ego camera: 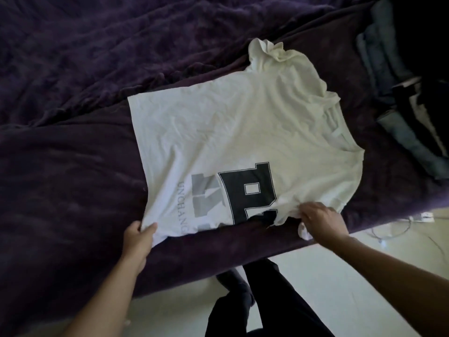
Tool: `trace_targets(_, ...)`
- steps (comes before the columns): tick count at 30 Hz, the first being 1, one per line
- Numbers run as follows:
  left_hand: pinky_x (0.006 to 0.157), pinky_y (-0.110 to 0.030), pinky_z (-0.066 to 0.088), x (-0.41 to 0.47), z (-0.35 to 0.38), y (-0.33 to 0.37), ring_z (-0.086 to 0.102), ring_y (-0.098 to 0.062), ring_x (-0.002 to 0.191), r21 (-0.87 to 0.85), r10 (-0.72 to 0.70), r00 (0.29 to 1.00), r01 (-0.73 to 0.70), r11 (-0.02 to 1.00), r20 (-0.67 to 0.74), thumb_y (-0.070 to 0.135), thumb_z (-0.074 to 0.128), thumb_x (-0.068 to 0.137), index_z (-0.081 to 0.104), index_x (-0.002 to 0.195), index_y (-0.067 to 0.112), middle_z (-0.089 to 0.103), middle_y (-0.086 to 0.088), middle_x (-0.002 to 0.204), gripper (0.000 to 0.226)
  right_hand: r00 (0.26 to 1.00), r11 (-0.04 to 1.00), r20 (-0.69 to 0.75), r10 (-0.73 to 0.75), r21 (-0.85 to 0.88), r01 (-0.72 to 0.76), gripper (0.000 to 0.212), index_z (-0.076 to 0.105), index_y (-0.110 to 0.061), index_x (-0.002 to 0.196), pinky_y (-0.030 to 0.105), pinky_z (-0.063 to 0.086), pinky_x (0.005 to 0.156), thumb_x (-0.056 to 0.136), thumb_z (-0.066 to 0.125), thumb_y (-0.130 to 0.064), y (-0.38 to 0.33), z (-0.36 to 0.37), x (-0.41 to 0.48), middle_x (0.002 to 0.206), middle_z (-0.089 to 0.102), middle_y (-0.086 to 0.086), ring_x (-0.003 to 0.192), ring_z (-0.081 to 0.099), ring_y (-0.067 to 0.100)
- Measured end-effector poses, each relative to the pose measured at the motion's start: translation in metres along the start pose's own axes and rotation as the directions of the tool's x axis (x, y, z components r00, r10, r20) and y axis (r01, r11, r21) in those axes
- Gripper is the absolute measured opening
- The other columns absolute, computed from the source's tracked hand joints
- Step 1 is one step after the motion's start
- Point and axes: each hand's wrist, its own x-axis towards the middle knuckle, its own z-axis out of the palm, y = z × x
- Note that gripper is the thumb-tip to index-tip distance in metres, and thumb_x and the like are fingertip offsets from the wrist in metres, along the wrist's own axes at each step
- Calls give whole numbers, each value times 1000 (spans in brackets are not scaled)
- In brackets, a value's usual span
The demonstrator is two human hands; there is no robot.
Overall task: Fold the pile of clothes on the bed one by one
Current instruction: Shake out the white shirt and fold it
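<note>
White tee (pixel 243 132) is spread out on the purple bed (pixel 73 166), hem to the left, collar to the right, running along the near edge. The big dark letter print faces up, with grey "UNCHANG" text next to it. The far sleeve is all scrunched up at the top.

Left grip (pixel 138 239) is pinching the near hem corner, thumb on top of the cloth and fingers tucked under. Right grip (pixel 320 222) is curled round a bunched bit of fabric at the near sleeve, right by the bed's edge.

A pile of dark and bluish clothes (pixel 393 93) sits past the collar on the right. Pale floor (pixel 315 276) shows below, with the person's dark trousers.
</note>
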Motion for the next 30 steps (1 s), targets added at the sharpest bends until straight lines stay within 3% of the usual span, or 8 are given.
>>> trace_targets(4,67,-32,45,-5,-31,-8,56,-24,71,114,160,981,-148,982,-109,13,63,87,55,93,8,62,-13,90,11,985,993,-164,60,111,-42,7,64,-15,80,33,41,54,86,65,-19,24,-33,-25,76,68,4,67,61,34)
trace_targets(9,77,-44,49,-24,-36,-19,61,-40,91,429,300,944,-216,877,-139,10,61,86,56,104,8,65,-20,98,19,990,998,-140,-35,-61,27,19,61,-14,65,28,36,45,68,77,-3,43,-30,-77,57,62,1,51,57,32)
trace_targets(11,71,-43,46,-33,-19,-25,58,-39,93,560,522,850,-404,723,-61,7,62,82,60,102,8,61,-17,100,20,993,998,-120,-13,-69,5,20,59,-12,64,30,40,44,67,76,-1,53,-12,-85,55,59,3,49,55,33)
trace_targets(13,72,-45,48,-38,8,-36,56,-37,94,637,669,714,-617,463,206,11,67,78,63,101,9,59,-14,98,24,994,998,-111,15,-65,-23,15,59,-10,66,37,45,47,72,70,-2,61,6,-87,55,59,6,50,55,35)
trace_targets(16,87,-44,43,-31,44,-58,49,-27,108,714,579,685,-659,235,442,27,69,77,56,118,21,53,-4,114,43,992,998,-126,-4,-69,-4,8,60,-8,69,41,47,51,75,63,-4,70,25,-88,59,60,11,52,56,38)
trace_targets(24,74,-47,44,-9,54,-62,54,-38,90,788,594,738,-556,264,321,-5,56,79,63,103,4,60,-16,94,27,955,986,-271,-118,-143,81,8,61,-7,64,29,34,54,71,60,-2,62,2,-85,60,62,8,54,58,34)
trace_targets(27,67,-49,45,-21,35,-52,58,-41,78,745,608,715,-603,286,345,-13,56,72,63,93,-1,61,-19,84,26,943,997,-321,-81,-40,72,12,60,-5,66,34,42,57,76,61,2,57,-19,-75,61,61,10,55,57,36)
trace_targets(30,58,-47,48,-32,17,-33,59,-40,69,721,635,693,-627,294,342,-19,59,65,62,86,0,60,-17,77,28,909,994,-402,-106,-31,102,17,61,-5,68,34,44,59,79,50,-11,49,-50,-53,62,62,8,56,58,33)
